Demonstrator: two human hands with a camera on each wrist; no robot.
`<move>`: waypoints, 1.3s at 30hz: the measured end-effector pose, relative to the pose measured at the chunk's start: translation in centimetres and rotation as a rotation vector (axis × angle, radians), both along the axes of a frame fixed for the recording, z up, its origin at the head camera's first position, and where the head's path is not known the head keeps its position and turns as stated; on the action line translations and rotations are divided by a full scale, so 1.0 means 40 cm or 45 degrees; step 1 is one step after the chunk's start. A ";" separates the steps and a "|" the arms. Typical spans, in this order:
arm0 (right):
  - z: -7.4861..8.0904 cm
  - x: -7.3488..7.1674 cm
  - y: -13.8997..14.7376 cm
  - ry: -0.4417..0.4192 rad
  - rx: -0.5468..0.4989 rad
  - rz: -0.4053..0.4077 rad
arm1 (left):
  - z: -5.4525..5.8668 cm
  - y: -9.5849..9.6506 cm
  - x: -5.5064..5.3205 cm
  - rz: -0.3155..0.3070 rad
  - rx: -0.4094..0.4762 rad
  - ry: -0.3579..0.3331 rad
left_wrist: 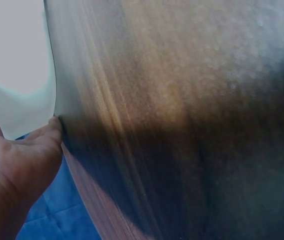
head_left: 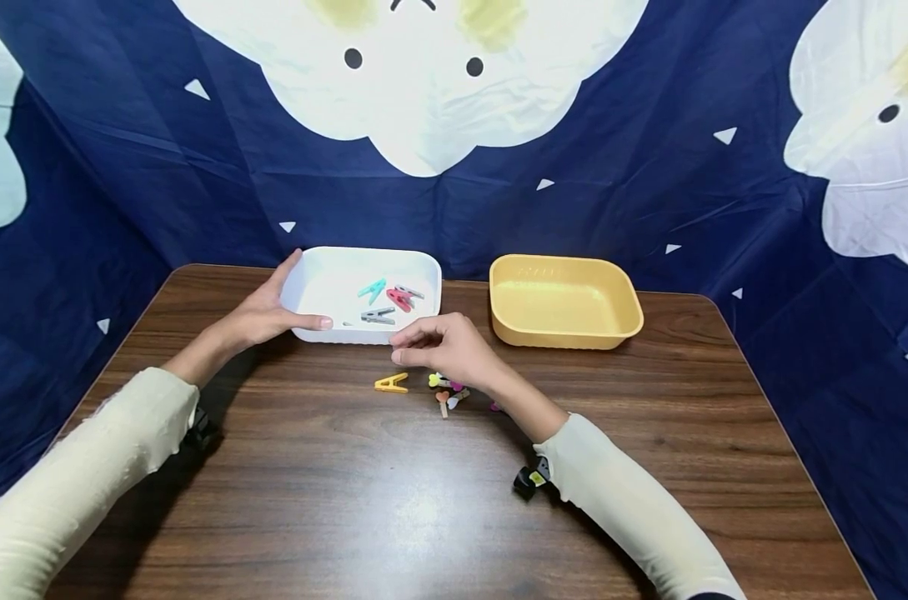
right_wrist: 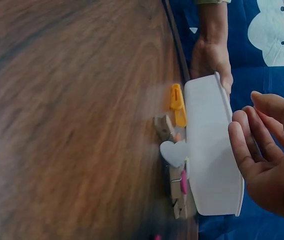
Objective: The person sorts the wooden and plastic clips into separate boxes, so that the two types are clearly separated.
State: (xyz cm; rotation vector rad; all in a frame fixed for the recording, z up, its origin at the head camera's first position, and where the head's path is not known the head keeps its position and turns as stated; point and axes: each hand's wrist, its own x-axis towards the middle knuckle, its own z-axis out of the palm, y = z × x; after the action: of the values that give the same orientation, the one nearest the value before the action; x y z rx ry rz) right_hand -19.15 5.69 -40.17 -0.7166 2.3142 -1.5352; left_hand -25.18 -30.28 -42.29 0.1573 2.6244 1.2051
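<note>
My left hand (head_left: pixel 262 312) holds the left end of a white plastic tray (head_left: pixel 356 335), thumb over its front rim and fingers along its side. Inside the tray lie a teal clothespin (head_left: pixel 374 290), a red clothespin (head_left: pixel 399 300) and two grey clothespins (head_left: pixel 378 316). Over the tray's front right edge hovers my right hand (head_left: pixel 454 350), fingers loosely bent; the right wrist view shows nothing between thumb and fingers. Below it on the table are a yellow clothespin (head_left: pixel 390 383) and several small wooden clips (head_left: pixel 443 403) with coloured hearts, one heart white (right_wrist: pixel 174 153).
A yellow tray (head_left: pixel 566 340) stands to the right of the white one on the brown wooden table (head_left: pixel 423 500). Partly behind the right forearm lies a small pink piece (head_left: pixel 495 407). A blue patterned cloth (head_left: pixel 469 217) hangs behind the table.
</note>
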 end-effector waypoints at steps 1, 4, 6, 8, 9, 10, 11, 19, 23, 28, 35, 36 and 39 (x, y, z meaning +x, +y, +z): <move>-0.004 0.001 0.003 -0.007 0.012 0.007 | 0.000 0.000 0.000 0.000 0.001 0.002; -0.011 0.004 0.009 -0.026 0.056 0.031 | -0.001 0.000 0.000 -0.002 -0.003 0.001; -0.017 0.005 0.013 -0.041 0.086 0.049 | -0.001 0.000 -0.001 -0.003 -0.007 0.003; -0.021 0.007 0.016 -0.047 0.111 0.068 | -0.001 0.000 -0.001 -0.003 -0.010 0.007; -0.025 0.007 0.017 -0.057 0.117 0.078 | -0.001 0.000 -0.002 -0.002 -0.009 0.009; -0.027 0.008 0.018 -0.073 0.121 0.087 | 0.000 0.001 -0.002 0.000 -0.009 0.009; -0.029 0.009 0.020 -0.091 0.130 0.092 | 0.000 0.001 -0.002 0.001 -0.009 0.009; -0.048 0.010 0.022 -0.153 0.201 0.102 | 0.001 0.003 -0.006 0.004 -0.016 -0.002; -0.051 0.008 0.017 -0.095 0.259 0.101 | 0.001 0.002 -0.009 0.005 -0.012 0.000; -0.053 0.002 0.013 -0.057 0.317 0.113 | 0.001 0.002 -0.009 0.004 -0.012 -0.005; -0.059 -0.005 0.007 -0.084 0.335 0.151 | 0.000 0.001 -0.007 0.002 -0.006 -0.008; -0.060 -0.005 0.006 -0.078 0.340 0.159 | 0.000 0.001 -0.007 0.002 -0.008 -0.007; -0.062 -0.007 0.001 -0.070 0.350 0.172 | 0.001 0.001 -0.003 0.001 -0.018 -0.007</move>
State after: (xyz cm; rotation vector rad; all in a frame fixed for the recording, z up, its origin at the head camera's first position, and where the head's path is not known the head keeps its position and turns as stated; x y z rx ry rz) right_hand -19.43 5.72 -42.63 -0.7312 2.3212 -1.1358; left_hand -25.31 -30.22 -42.24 0.1506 2.6282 1.1849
